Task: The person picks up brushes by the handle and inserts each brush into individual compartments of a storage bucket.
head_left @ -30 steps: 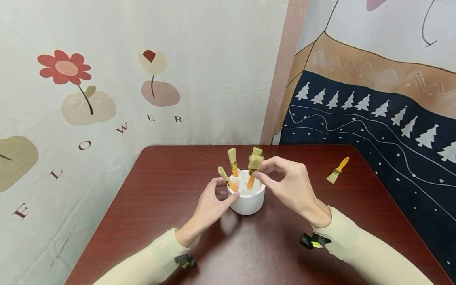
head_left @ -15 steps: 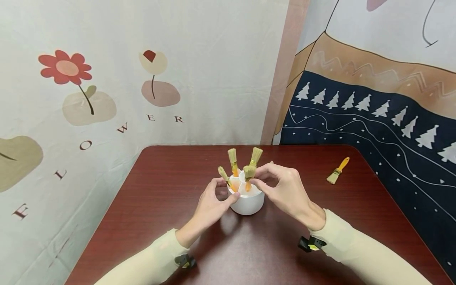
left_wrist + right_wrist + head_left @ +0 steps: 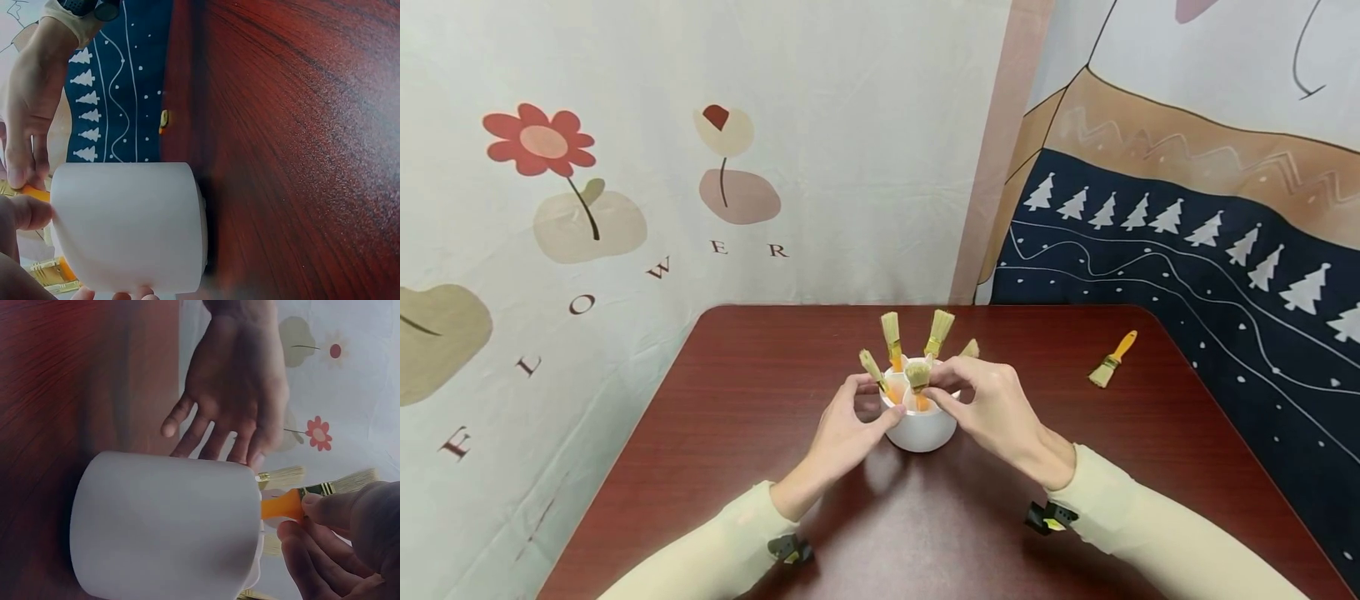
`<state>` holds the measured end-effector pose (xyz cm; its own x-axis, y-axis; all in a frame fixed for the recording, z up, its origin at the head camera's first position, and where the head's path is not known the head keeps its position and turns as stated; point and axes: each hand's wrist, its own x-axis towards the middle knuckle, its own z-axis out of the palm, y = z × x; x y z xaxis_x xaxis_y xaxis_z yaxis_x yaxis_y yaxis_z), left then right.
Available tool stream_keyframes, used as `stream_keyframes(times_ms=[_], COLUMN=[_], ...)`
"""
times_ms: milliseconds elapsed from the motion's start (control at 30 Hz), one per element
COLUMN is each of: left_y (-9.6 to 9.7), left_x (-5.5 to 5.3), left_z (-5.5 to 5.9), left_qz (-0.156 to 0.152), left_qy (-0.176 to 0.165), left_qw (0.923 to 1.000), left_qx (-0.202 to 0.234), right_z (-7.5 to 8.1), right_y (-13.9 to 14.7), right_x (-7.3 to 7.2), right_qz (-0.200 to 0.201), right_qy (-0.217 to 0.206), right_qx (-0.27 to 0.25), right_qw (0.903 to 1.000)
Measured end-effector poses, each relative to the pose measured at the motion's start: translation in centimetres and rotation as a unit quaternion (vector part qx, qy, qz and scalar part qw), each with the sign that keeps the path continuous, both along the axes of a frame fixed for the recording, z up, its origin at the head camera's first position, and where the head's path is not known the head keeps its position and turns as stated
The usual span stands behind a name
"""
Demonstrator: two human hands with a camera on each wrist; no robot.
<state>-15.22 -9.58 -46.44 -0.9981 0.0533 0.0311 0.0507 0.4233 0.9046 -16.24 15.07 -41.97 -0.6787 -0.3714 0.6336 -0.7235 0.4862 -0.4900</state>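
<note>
A white round holder with inner compartments stands on the table, several orange-handled paintbrushes in it, bristles up. My left hand holds it from the left, thumb on the front rim and fingers around the side. With thumb and fingertips, my right hand pinches a paintbrush just below its bristles. This brush's handle points down into the front compartment, its lower end hidden by the wall. Other brushes lean outward: one at left, two at the back, and one at right, partly behind my right hand.
Another paintbrush with an orange handle lies on the dark red table, toward the back right. Printed cloths hang behind the table, a pale flower one and a navy one with trees.
My right hand has moved left and lower, and its paintbrush has sunk deeper into the holder. Bristles of the right-hand brush now show behind that hand. My left hand stays put.
</note>
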Motion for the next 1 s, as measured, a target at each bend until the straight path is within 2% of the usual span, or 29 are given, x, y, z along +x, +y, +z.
stream_keyframes(times_ms=[500, 833, 1000], left_y=[0.0, 0.0, 0.0], left_x=[0.1, 0.2, 0.3], left_z=[0.2, 0.2, 0.3], left_qz=[-0.004, -0.011, -0.013], left_qy=[-0.002, 0.004, 0.011], left_qw=[1.0, 0.9999, 0.9998], left_qx=[0.002, 0.004, 0.004], right_z=[-1.2, -2.0, -2.2], right_y=[-0.2, -0.3, -0.2], right_x=[-0.3, -0.3, -0.3], right_qz=[0.015, -0.004, -0.004], right_qy=[0.07, 0.124, 0.137], right_qx=[0.049, 0.083, 0.088], right_qw=[0.9962, 0.9889, 0.9866])
